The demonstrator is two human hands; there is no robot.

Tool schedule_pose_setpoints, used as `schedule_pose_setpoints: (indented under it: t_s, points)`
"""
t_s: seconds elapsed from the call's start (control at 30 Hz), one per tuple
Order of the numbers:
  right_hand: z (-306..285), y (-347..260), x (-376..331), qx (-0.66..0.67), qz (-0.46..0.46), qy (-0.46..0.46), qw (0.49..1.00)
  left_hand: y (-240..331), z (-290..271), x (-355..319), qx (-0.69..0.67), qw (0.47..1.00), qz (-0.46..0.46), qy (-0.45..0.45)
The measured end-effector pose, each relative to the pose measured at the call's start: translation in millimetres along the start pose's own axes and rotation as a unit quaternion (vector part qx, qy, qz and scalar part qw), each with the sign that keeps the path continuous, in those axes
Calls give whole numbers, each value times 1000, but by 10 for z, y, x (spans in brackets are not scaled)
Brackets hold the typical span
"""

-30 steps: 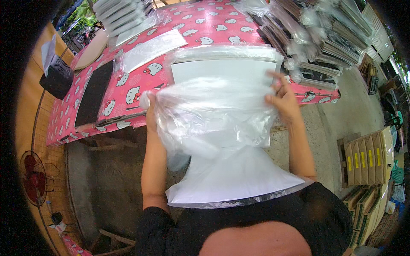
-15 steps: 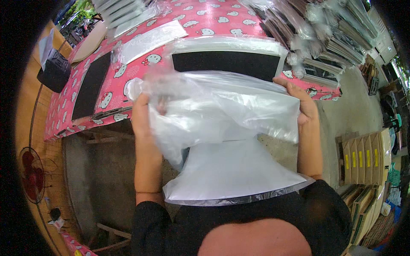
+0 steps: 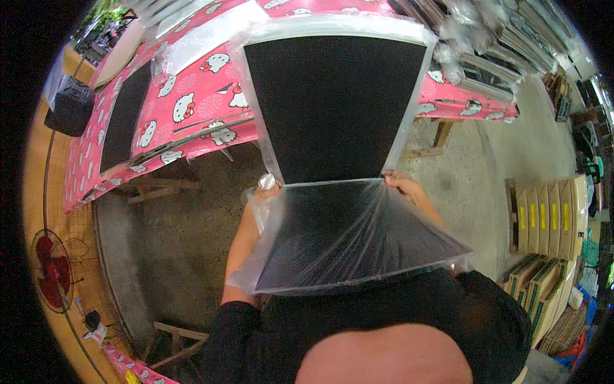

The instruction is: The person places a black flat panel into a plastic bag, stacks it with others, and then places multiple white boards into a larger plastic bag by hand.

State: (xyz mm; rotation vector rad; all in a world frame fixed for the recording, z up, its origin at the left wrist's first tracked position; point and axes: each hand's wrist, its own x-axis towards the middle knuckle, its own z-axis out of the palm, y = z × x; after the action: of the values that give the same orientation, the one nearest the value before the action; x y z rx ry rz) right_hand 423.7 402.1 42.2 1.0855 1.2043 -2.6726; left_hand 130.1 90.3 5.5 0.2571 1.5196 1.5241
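I see one large flat black rectangular panel (image 3: 332, 109) filling the frame's centre, its lower half inside one clear plastic bag (image 3: 348, 243). My left hand (image 3: 267, 187) and right hand (image 3: 400, 184) each pinch the bag's mouth at the panel's sides. Behind, upper left, the pink cartoon-print tabletop (image 3: 192, 109) carries a second black panel (image 3: 125, 121); bare concrete floor (image 3: 173, 256) lies open below it.

Your big black panel (image 3: 336, 109) fills the middle, tilted from your lap up over the pink table (image 3: 192, 109), so it blocks any reach straight ahead. To your left, bare concrete floor (image 3: 173, 243) lies open below the table edge. To your right, stacked cartons (image 3: 543, 217) stand near, with open floor between them and you
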Motion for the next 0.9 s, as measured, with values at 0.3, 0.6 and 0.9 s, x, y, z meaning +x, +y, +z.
schedule_pose_setpoints:
  t_s: [0.3, 0.6, 0.9]
  points:
    - [-415, -7, 337, 6, 92, 19, 996, 357, 246, 209, 517, 851, -8, 88]
    - [140, -1055, -577, -26, -307, 147, 940, 2142, 73, -1047, -75, 801, 375, 461]
    - [2695, -1755, -937, -491, -453, -156, 727, 2774, 1817, -1021, 151, 864, 478, 41]
